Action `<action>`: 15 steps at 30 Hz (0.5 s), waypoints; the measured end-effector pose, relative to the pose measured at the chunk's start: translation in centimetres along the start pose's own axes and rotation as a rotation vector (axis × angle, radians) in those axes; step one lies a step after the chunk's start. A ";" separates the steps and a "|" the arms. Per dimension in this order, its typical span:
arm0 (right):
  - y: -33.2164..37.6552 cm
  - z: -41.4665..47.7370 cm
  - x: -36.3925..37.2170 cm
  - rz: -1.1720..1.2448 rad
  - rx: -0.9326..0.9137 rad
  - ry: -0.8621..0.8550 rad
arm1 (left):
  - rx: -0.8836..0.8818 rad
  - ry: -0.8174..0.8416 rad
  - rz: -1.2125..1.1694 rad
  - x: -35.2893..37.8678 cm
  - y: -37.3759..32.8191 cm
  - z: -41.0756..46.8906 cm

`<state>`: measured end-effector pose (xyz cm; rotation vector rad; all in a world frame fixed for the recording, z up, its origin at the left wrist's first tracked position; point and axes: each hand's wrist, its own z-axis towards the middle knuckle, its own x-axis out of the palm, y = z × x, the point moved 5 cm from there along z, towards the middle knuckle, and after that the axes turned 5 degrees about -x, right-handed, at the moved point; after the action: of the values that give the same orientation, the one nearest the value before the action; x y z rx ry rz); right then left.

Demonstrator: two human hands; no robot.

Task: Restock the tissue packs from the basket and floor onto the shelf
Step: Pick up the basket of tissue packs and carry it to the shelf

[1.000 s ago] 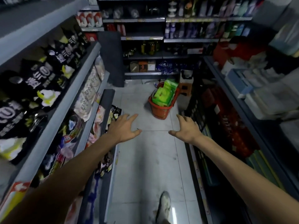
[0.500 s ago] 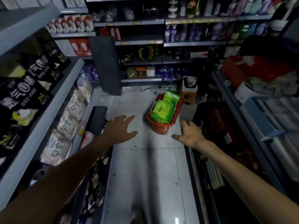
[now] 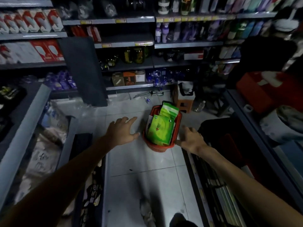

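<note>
An orange-red plastic basket (image 3: 158, 147) stands on the tiled aisle floor. Green tissue packs (image 3: 161, 128) stick up out of it. My left hand (image 3: 122, 131) hovers just left of the basket with fingers spread, holding nothing. On the basket's right side my right hand (image 3: 190, 139) is also spread and empty, close to the rim. Both arms reach forward from the bottom of the view.
Stocked shelves line the aisle on the left (image 3: 26, 128), right (image 3: 255, 128) and far end (image 3: 131, 86). A small orange stool (image 3: 184, 104) and a plastic bottle (image 3: 199, 106) stand behind the basket. A dark panel (image 3: 83, 71) leans at the left corner. My shoes show at the bottom.
I have walked down the aisle, so the basket is much nearer. Both open hands have come to either side of it.
</note>
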<state>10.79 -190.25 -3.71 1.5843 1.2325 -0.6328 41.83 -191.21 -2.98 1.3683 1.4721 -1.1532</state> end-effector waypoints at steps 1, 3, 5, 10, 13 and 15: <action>0.1 1.4 -0.2 0.002 0.009 0.006 | 0.011 0.007 -0.002 -0.3 0.2 1.8; 0.0 4.1 -0.5 0.021 0.033 0.012 | 0.037 0.021 0.002 -0.8 0.4 5.3; -0.3 6.8 -0.9 0.035 0.058 0.014 | 0.060 0.037 0.006 -1.1 0.3 9.0; -2.5 14.5 -0.9 0.086 0.106 0.012 | 0.119 0.094 0.031 -1.4 -1.0 18.6; -4.4 19.7 -0.2 0.146 0.160 0.032 | 0.170 0.132 0.079 -1.1 -2.5 25.2; -5.5 23.0 0.3 0.177 0.191 0.034 | 0.180 0.175 0.092 -0.6 -3.4 29.8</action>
<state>9.60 -211.19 -14.66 1.8471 1.0662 -0.6267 37.67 -220.15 -9.88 1.6796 1.4362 -1.1539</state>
